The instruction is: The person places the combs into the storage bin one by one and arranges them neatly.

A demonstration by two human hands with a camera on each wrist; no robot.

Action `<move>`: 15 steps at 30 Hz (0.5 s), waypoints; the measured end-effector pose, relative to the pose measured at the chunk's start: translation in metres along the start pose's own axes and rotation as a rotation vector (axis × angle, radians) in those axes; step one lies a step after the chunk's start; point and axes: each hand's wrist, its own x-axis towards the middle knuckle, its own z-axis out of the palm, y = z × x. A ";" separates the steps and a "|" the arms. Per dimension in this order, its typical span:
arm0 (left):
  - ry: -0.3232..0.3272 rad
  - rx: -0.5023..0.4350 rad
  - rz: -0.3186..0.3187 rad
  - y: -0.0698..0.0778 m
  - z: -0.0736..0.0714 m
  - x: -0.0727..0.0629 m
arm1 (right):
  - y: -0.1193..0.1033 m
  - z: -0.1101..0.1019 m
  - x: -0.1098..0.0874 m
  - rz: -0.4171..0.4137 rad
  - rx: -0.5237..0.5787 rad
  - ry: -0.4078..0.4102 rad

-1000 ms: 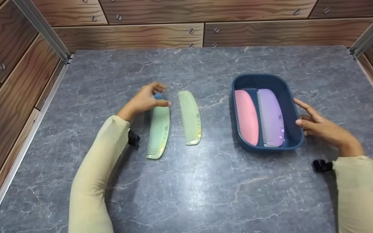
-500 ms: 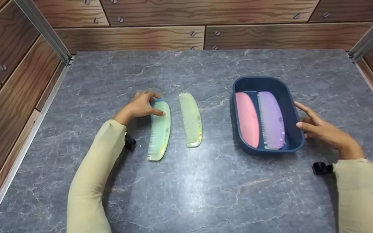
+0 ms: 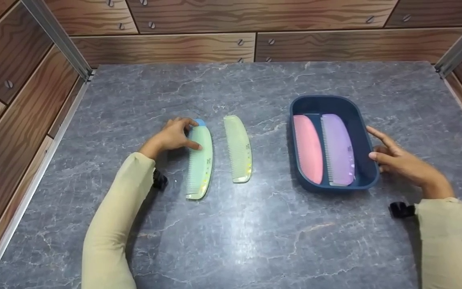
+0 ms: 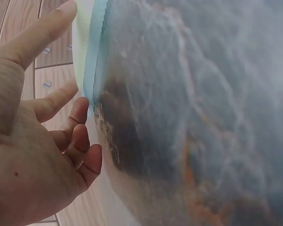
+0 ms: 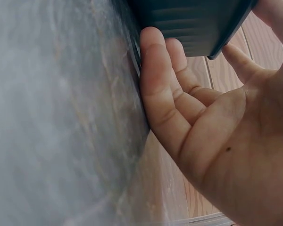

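A pale green comb (image 3: 203, 160) lies flat, with a blue piece (image 3: 200, 122) showing from beneath its far end; the rest of that piece is hidden. My left hand (image 3: 172, 135) is over its far part, the thumb resting on the green face and the forefinger at the blue end. In the left wrist view, the other fingers hang loosely curled beside the stacked layers (image 4: 89, 52). Another pale green comb (image 3: 239, 150) lies apart to the right. My right hand (image 3: 403, 160) touches the right side of a navy plastic box (image 3: 365, 132), its thumb at the rim.
Inside the box lie a pink comb (image 3: 309, 150) and a purple comb (image 3: 338, 150), side by side. The grey marbled tabletop (image 3: 271, 233) extends around everything. Wood-patterned panels (image 3: 199, 48) border it at the back and sides.
My left hand has come down from above onto the left green comb, uncovering more of its far end. My right hand stays at the box. The whole head view has shifted slightly.
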 end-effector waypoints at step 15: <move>0.006 -0.063 0.033 -0.001 -0.001 0.005 | -0.002 0.000 0.000 0.015 -0.055 0.004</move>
